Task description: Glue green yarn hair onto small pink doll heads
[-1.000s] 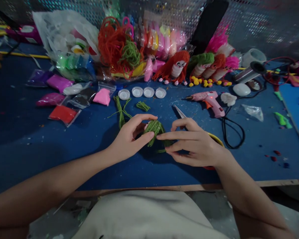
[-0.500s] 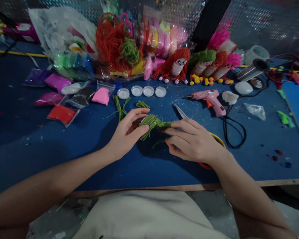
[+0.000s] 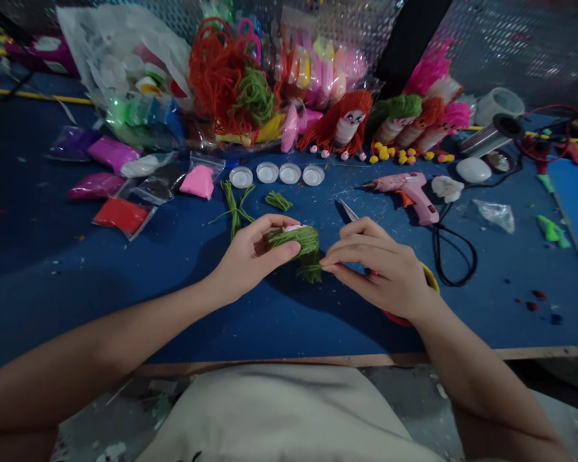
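My left hand (image 3: pixel 250 253) is closed around a small doll with green yarn hair (image 3: pixel 302 242); a bit of pale pink shows at its top, and the rest is hidden by my fingers. Loose strands hang from its right side. At those strands, my right hand (image 3: pixel 370 260) pinches the yarn between thumb and fingertips. Scissors (image 3: pixel 349 210) lie partly under my right hand, only the blade tip and some of the red and yellow handle showing. Beyond my left hand are a tied green yarn bundle (image 3: pixel 233 208) and a short green yarn piece (image 3: pixel 278 201).
A pink glue gun (image 3: pixel 409 191) with a black cord lies at the right. Several white caps (image 3: pixel 266 172) form a row ahead. Finished yarn-haired dolls (image 3: pixel 347 125) stand behind, beside orange yarn (image 3: pixel 216 70). Bags of coloured clay (image 3: pixel 122 216) lie at left.
The green yarn on the doll has swung from pointing right to hanging down. My right hand has shifted its pinch on the strands, and the doll has turned slightly in my left hand.
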Demonstrator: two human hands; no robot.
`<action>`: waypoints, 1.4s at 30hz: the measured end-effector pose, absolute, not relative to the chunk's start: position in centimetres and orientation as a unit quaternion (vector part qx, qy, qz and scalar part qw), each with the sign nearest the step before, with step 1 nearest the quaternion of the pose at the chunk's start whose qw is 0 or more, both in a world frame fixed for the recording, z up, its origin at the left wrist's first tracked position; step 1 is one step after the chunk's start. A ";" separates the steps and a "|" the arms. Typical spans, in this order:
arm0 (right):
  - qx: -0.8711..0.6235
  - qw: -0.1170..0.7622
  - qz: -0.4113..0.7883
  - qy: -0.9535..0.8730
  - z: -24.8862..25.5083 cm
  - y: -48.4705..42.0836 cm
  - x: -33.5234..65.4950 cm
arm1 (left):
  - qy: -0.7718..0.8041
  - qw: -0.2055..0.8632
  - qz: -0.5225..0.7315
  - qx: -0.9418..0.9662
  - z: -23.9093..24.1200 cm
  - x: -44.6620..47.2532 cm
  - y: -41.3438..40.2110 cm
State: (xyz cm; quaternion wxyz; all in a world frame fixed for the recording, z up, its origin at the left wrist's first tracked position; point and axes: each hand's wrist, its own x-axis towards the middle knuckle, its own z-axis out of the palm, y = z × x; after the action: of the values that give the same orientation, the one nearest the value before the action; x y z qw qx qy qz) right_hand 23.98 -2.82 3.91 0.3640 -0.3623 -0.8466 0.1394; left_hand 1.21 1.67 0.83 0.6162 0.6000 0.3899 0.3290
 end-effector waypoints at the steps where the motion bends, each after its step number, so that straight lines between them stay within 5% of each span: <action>1: -0.364 0.368 0.143 -0.844 3.9 -2.8 24.0 | 0.387 0.619 0.329 0.599 0.8 1.2 1.7; 42: -0.393 0.394 0.104 -0.824 3.1 -3.1 23.5 | 0.334 0.627 0.355 0.608 0.4 1.5 1.0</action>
State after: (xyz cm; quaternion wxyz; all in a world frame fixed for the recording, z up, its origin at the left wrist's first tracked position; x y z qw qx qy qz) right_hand 23.47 -3.06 3.06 0.3940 -0.3927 -0.8245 0.1039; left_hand 1.51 1.04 0.38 0.6268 0.6078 0.3343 0.3550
